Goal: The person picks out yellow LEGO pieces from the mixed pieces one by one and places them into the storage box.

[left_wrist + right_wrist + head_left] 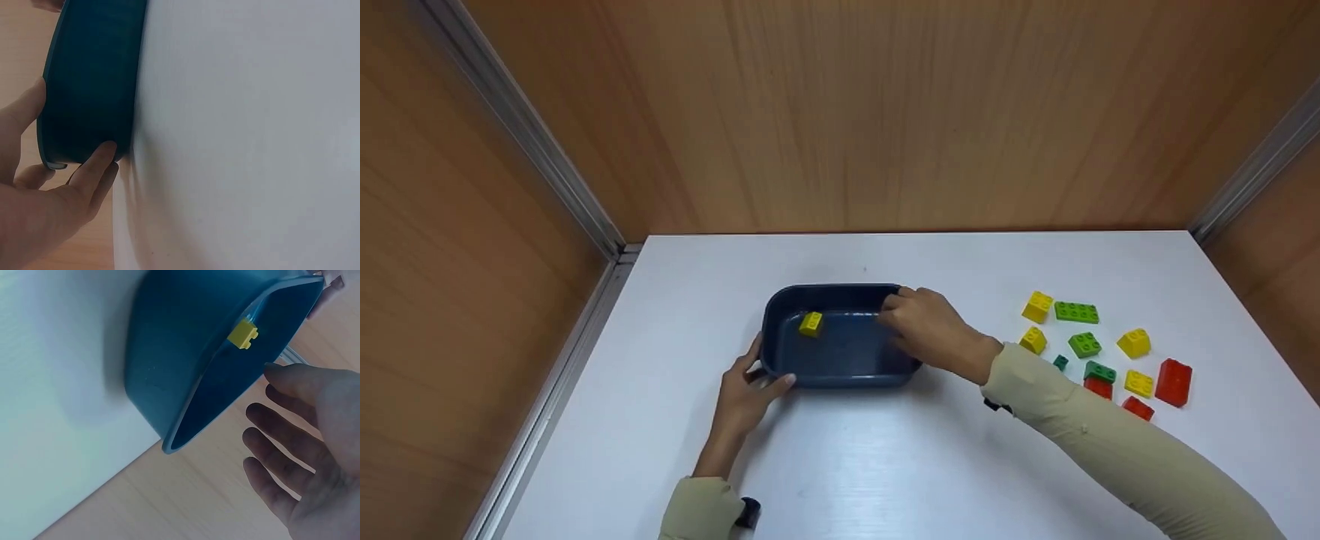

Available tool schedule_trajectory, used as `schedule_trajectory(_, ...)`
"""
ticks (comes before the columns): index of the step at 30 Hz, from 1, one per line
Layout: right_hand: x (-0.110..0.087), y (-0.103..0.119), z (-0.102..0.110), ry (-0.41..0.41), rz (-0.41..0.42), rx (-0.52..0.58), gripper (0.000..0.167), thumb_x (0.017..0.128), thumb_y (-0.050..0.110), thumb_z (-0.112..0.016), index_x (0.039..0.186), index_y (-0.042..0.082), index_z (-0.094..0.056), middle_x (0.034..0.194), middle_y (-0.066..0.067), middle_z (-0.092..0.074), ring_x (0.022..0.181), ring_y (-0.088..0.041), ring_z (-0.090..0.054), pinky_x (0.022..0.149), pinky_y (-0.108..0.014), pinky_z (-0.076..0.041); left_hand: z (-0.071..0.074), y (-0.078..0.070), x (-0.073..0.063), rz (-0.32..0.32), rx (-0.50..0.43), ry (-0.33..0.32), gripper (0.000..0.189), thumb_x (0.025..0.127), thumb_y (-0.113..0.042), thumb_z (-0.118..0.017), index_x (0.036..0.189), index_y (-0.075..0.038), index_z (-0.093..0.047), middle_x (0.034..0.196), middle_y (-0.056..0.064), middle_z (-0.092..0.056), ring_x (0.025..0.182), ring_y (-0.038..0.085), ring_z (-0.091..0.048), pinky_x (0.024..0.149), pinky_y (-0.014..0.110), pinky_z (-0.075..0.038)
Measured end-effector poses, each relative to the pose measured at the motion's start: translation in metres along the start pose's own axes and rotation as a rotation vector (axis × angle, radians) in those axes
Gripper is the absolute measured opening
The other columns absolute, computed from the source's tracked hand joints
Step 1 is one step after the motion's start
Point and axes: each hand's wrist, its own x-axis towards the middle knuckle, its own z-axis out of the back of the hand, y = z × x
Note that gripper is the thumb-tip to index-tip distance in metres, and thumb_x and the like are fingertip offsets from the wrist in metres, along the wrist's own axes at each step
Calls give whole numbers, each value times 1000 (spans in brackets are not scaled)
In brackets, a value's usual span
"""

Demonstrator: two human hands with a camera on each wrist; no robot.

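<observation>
One yellow brick (811, 324) lies in the tray (851, 380), with our left hand (741, 401) at its near left corner.
We grip that corner between thumb and fingers, while our right hand (926, 324) is at the tray's right end, fingers loosely bent and apart, nothing between them. The tray sits on the tabletop (847, 480), left of the loose bricks (1084, 344). We judge it stiff and fairly light, its smooth walls a little slippery, so the rim or a corner gives us the surest hold. The yellow brick, left of the tray's middle, looks hard, light and tough; we would pinch it across two flat sides, since it probably slides easily on that smooth floor.
</observation>
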Motion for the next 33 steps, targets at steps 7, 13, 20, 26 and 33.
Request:
schedule_trajectory(7,-14,-3,5,-1,-22,-8,26,88,10,-86,113,8,-82,117,-10,-77,106,-29,-71,85,-45,-60,0,-1,1,1,-13,0,88,93,-15,-83,166,-13,-35,160,27,-43,140,47,-50,109,51,-52)
schedule_trajectory(13,-27,-11,6,-21,-72,-3,25,89,8,-85,114,11,-83,115,-7,-77,102,-26,-71,86,-40,-60,0,-1,2,-9,-18,4,88,93,-15,-82,167,-13,-34,159,26,-44,139,47,-51,108,51,-52)
schedule_trajectory(20,-42,-23,9,-14,-165,51,30,88,10,-88,117,10,-82,117,-8,-77,107,-28,-70,93,-43,-60,-1,0,1,-4,-23,-1,88,93,-14,-82,166,-14,-35,160,26,-44,139,46,-52,109,51,-52)
schedule_trajectory(26,-62,-38,8,-27,-230,63,32,86,8,-89,117,9,-81,117,-10,-77,107,-30,-70,93,-46,-60,-1,1,0,-4,-12,-2,88,93,-16,-82,167,-15,-35,161,27,-42,139,47,-52,109,52,-52)
schedule_trajectory(33,-88,-57,0,-48,-295,75,32,84,6,-89,115,5,-82,115,-14,-78,103,-33,-71,90,-48,-62,-1,3,-1,0,-10,-7,88,93,-16,-82,167,-15,-35,161,27,-43,139,47,-52,109,51,-52)
